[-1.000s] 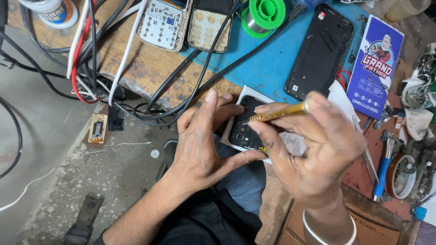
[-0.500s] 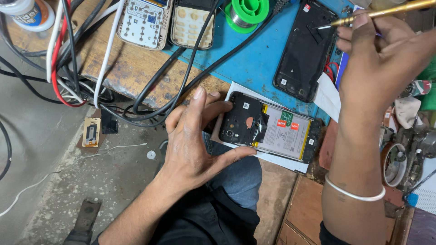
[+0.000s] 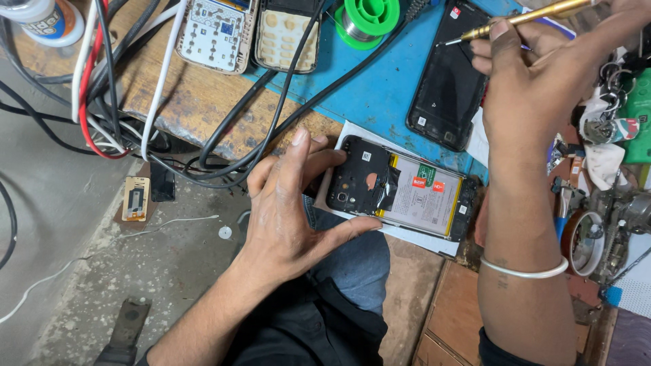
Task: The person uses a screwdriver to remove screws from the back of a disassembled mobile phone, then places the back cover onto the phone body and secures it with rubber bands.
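My left hand [image 3: 291,203] grips the camera end of an opened smartphone [image 3: 400,188], whose back is off so the battery and black inner cover show. The phone rests on a white sheet [image 3: 407,237] at the bench edge. My right hand [image 3: 536,88] is raised at the upper right and pinches a gold-handled screwdriver [image 3: 522,19]. Its tip hovers over the top of a black phone back cover [image 3: 449,78] lying on the blue mat [image 3: 380,88].
Two old keypad phone shells [image 3: 251,30] and a green solder spool [image 3: 369,17] lie at the top. Tangled black, white and red cables [image 3: 108,88] cross the wooden bench at left. Tape rolls and tools [image 3: 597,224] crowd the right side. A concrete floor lies below left.
My right hand lifted the screwdriver off the opened phone and carried it up and right, over the black back cover. My left hand stays on the phone.
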